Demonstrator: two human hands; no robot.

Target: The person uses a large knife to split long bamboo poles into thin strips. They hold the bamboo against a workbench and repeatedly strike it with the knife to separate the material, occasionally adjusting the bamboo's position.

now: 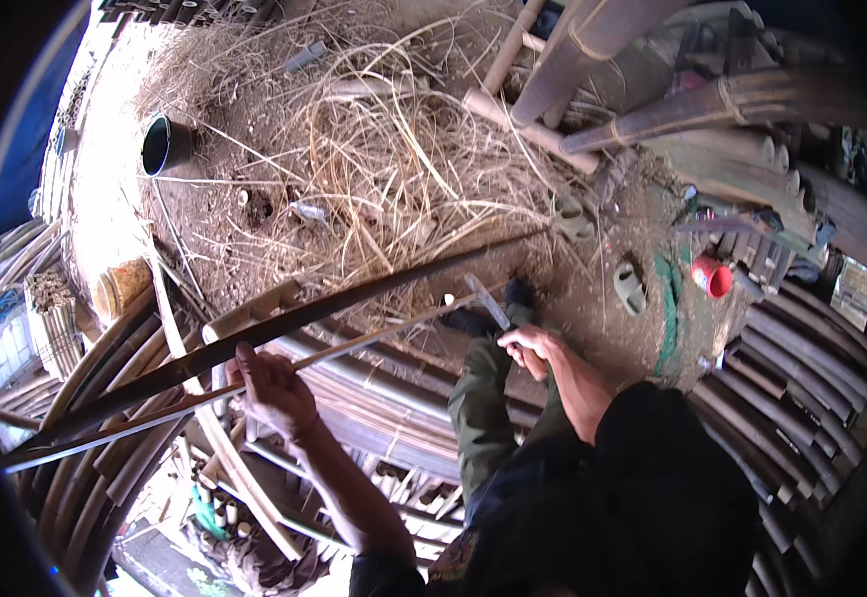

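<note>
At far left a bundle of thin sticks stands near a rusty yellow tin, with a black bucket on its side farther up the dirt floor. A long dark bamboo length and a thinner pale bamboo strip start close together at lower left and spread apart as they run up toward the right, crossing above a row of bamboo poles. The left hand is closed around the pale strip, its raised fingertip at the lower edge of the dark length. Above the 2 pieces, tangled bamboo shavings cover the middle of the floor. Right of the left hand, the right hand is clamped on the wooden handle of a metal-ended tool, which points up and left, near the right end of the pale strip; its exact kind cannot be told. Farther right lie 2 greenish sandals, then a red container, and at far right bamboo poles are stacked in layers.
</note>
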